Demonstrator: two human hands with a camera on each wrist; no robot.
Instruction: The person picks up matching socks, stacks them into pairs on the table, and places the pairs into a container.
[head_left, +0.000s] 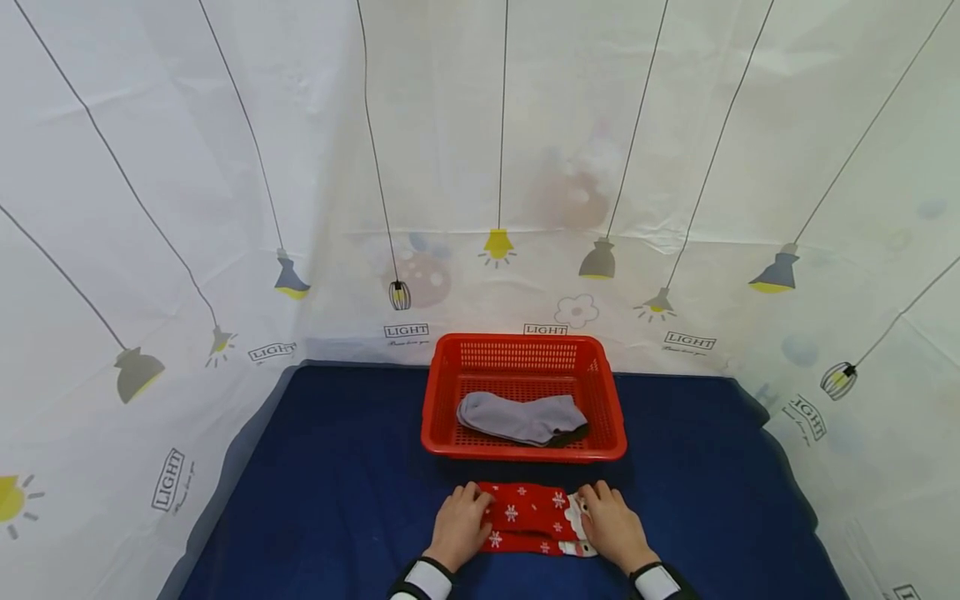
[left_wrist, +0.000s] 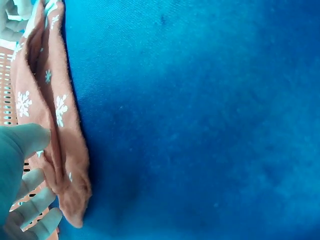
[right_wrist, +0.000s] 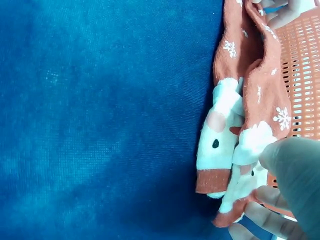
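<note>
Two red socks with white snowflakes lie side by side, partly overlapping, on the dark blue cloth in front of me. The farther sock (head_left: 528, 507) is held at both ends. My left hand (head_left: 459, 527) pinches its left end, thumb on top and fingers at the far side. At the right end, patterned with a white face, my right hand (head_left: 615, 527) pinches it in the same way. The nearer sock (head_left: 521, 543) lies along the near side; its white-faced end (right_wrist: 216, 142) with a red tip shows in the right wrist view.
Just beyond the socks stands a red perforated plastic basket (head_left: 525, 454). Folded grey socks (head_left: 517, 417) lie inside it, with something dark beneath their right end. Dark blue cloth (head_left: 337, 483) covers the surface, and a white sheet (head_left: 450, 125) printed with lamps hangs behind and at both sides.
</note>
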